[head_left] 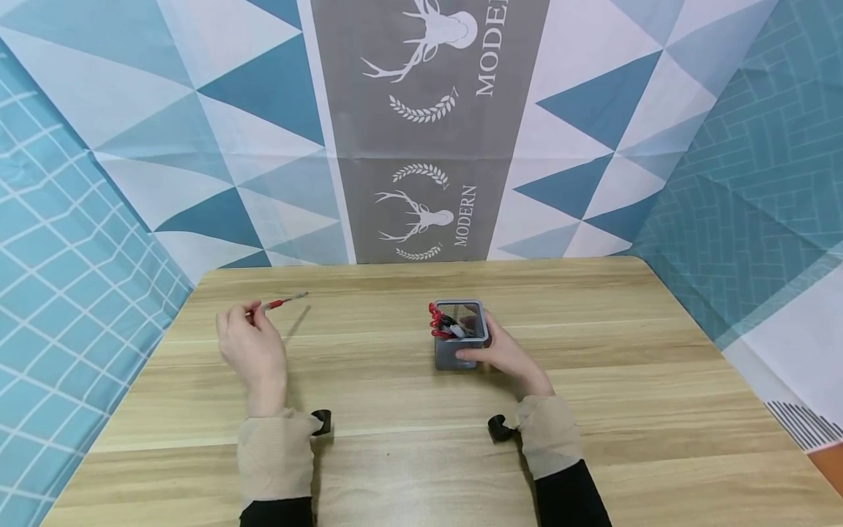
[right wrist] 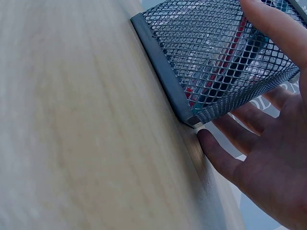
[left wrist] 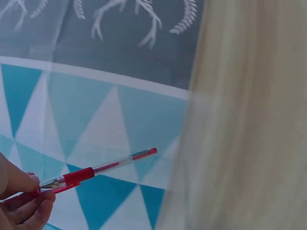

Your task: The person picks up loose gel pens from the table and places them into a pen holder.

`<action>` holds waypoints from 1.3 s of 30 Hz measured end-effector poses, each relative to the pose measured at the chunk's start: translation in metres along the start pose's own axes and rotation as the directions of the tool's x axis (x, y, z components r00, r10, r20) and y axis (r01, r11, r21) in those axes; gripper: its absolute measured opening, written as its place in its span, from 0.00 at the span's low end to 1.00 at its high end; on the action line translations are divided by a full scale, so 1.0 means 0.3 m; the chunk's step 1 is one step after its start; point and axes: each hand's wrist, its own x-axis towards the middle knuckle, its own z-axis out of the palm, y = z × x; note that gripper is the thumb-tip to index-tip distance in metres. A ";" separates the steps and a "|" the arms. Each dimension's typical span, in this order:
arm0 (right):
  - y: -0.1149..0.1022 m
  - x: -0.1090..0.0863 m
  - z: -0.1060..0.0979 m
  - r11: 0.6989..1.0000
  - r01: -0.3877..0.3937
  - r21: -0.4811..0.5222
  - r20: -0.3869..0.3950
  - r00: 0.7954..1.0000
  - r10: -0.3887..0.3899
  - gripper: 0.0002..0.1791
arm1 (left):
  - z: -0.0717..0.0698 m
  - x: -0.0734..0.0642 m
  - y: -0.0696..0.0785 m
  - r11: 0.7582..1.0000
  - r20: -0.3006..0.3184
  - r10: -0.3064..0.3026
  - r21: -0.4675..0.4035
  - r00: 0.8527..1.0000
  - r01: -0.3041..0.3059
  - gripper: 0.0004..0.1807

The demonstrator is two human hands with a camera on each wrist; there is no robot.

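Observation:
In the head view my left hand is raised over the left part of the table. Its thumb and fingers pinch one end of a red gel pen, whose red grip, clear barrel and red end plug stick out to the right in the left wrist view. A dark metal mesh pen holder stands upright near the middle of the table, with several pens inside, some with red tops. My right hand grips it from the right side, thumb across the front and fingers behind.
The wooden table ends at the back against a patterned cloth with deer prints. Blue cloth hangs along the left side, and more along the right. Black wrist mounts sit beside both sleeves.

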 end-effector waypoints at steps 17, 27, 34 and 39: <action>-0.011 0.003 0.007 1.000 -0.004 0.025 0.013 1.000 0.004 0.48 | -0.048 -0.073 0.222 0.894 -0.087 0.362 -0.248 0.928 -0.372 0.10; -0.011 0.008 0.008 1.000 0.002 0.009 0.020 1.000 -0.002 0.49 | -0.001 -0.158 0.308 0.773 -0.108 0.504 -0.386 0.857 -0.504 0.09; -0.013 0.004 -0.002 0.999 0.007 0.037 0.015 1.000 -0.007 0.48 | 0.049 -0.211 0.347 0.669 -0.080 0.618 -0.468 0.782 -0.577 0.10; -0.014 -0.001 -0.001 1.000 0.009 0.019 0.026 1.000 -0.010 0.48 | 0.081 -0.243 0.351 0.633 -0.053 0.657 -0.505 0.752 -0.587 0.12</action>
